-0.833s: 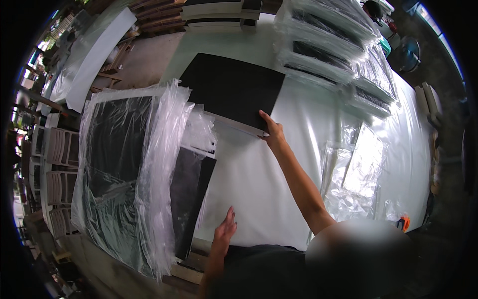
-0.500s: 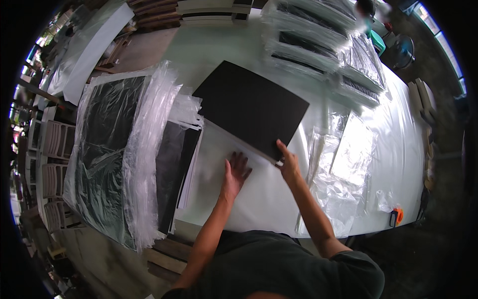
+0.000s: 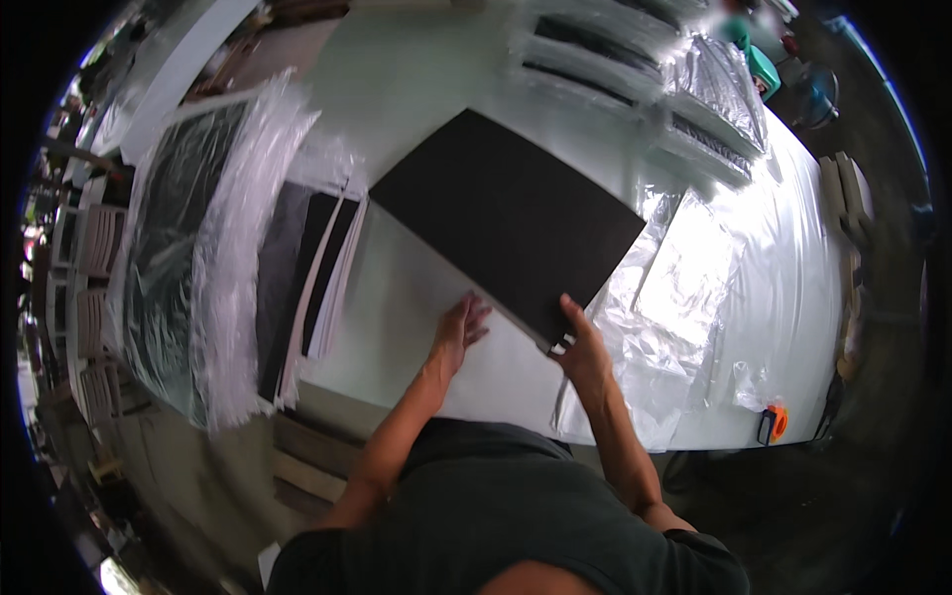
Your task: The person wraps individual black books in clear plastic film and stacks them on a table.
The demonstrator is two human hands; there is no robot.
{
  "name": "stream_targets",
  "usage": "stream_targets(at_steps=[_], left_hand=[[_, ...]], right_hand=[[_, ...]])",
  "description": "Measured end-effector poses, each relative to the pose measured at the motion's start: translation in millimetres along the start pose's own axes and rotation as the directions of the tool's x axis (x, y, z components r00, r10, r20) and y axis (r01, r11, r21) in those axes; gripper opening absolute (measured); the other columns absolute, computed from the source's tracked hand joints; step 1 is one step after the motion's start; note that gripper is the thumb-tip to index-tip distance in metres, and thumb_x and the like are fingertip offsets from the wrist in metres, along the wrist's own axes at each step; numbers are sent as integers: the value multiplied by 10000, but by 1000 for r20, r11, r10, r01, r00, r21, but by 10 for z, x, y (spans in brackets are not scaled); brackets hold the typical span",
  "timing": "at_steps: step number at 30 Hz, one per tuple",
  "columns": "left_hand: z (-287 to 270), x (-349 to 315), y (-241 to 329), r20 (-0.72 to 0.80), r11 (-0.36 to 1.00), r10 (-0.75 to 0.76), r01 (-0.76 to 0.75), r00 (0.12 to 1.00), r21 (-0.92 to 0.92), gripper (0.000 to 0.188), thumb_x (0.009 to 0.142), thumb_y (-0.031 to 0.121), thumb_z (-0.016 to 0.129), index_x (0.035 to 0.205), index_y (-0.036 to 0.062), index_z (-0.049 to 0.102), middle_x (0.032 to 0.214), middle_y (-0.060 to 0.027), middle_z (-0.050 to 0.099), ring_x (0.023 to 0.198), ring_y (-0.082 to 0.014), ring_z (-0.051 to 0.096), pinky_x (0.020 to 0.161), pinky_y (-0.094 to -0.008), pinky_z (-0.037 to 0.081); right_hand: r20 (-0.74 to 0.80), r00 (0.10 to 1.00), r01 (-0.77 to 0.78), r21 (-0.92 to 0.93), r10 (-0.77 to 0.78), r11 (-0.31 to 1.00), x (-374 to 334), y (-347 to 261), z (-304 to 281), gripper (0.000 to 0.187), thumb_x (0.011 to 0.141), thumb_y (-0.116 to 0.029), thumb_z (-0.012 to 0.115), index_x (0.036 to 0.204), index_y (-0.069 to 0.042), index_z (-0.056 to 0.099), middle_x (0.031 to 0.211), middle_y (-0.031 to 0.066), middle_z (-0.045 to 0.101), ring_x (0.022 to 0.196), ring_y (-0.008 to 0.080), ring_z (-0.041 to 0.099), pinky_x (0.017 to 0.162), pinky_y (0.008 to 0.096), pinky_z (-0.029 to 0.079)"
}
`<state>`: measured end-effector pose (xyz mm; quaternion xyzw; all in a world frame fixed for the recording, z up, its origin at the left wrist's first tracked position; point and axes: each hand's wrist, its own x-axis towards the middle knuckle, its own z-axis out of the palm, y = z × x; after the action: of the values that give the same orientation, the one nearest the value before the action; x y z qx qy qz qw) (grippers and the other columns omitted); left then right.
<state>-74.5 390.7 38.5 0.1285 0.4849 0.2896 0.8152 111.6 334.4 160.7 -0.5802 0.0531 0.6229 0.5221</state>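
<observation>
A black rectangular board (image 3: 511, 213) lies slantwise over the middle of the table, its pale near edge showing some thickness. Whether it is one piece or several sheets together, I cannot tell. My right hand (image 3: 585, 347) grips its near right corner, thumb on top and fingers underneath. Close to the near long edge is my left hand (image 3: 461, 327), its fingers apart and slightly bent, holding nothing. To the left lies a pile of black and white sheets (image 3: 315, 268), beside large black panels in clear plastic wrap (image 3: 178, 238).
Clear plastic bags (image 3: 659, 317) lie right of the board on the pale table (image 3: 397, 347). Plastic-wrapped stacks (image 3: 595, 59) stand at the far right. An orange and dark tool (image 3: 773, 424) sits by the near right edge. A fan (image 3: 818, 97) stands beyond the table.
The board has shifted slightly right and toward me with my right hand. My left hand has turned on its side and moved a little left. The whole view has shifted too.
</observation>
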Motion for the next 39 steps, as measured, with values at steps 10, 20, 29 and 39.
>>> stream_targets(at_steps=[10,20,29,39], left_hand=[[125,79,-121,-14,964,135,-135,991,-231,494,923,364,455,1349,136,354,1307,-32,448,1164,-203,446,942,-463,355],[260,-226,-8,-195,985,172,-171,966,22,831,833,514,546,1427,76,165,1460,-134,209,1343,-283,200,1008,-444,300],[520,-4,145,-224,981,196,-191,955,46,934,794,515,600,1431,67,86,1476,-118,172,1350,-244,187,1013,-436,297],[608,27,389,-303,991,131,-122,944,48,684,846,453,559,1360,112,265,1373,-121,322,1253,-275,325,914,-473,363]], right_hand=[[114,991,82,-54,-75,995,554,221,-469,575,761,-399,691,1152,-25,495,1080,94,518,1032,232,498,888,427,414],[342,936,268,-848,85,458,778,-588,-445,374,831,-321,644,917,38,587,703,103,617,621,197,652,552,292,558],[676,415,374,-737,-609,-563,2779,-1676,552,491,866,-467,514,960,13,552,854,229,587,798,425,563,681,457,448],[706,645,541,-693,-293,-477,2948,-1730,864,746,801,-548,564,1249,22,386,1187,295,486,1108,407,485,915,438,404]])
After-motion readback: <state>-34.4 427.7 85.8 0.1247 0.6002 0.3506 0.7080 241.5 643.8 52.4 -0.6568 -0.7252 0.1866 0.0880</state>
